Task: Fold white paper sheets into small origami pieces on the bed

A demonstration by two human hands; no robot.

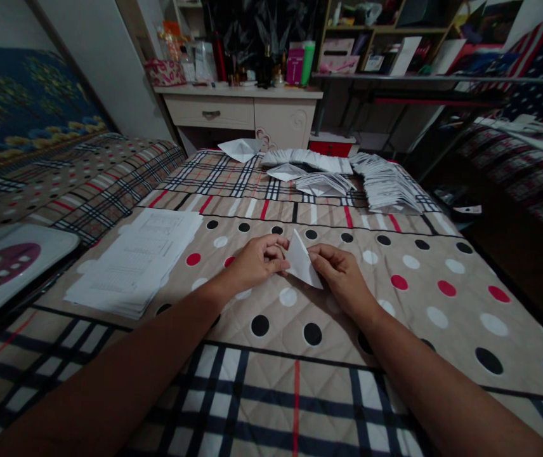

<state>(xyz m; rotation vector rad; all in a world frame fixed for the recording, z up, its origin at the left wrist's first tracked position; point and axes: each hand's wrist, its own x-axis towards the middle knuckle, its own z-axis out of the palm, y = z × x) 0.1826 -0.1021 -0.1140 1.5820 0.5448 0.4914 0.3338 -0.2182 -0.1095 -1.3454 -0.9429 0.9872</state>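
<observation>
A small white folded paper (302,261), roughly triangular, stands tilted between my two hands above the dotted bedspread. My right hand (340,270) pinches its right edge between thumb and fingers. On the other side, my left hand (264,257) has its fingers curled, with thumb and fingertips at the paper's left edge. To the left lies a stack of printed sheets (138,260) on the bed. Toward the far edge are rows of folded white papers (385,184), a smaller bundle of folded papers (323,183) and a loose folded sheet (240,149).
The quilted bedspread (271,393) has checks, stripes and dots. A white plastic table with a purple print (57,247) stands at the left. Beyond the bed are a cream dresser (209,114) with bottles and boxes on top, and a desk (395,79) with shelves.
</observation>
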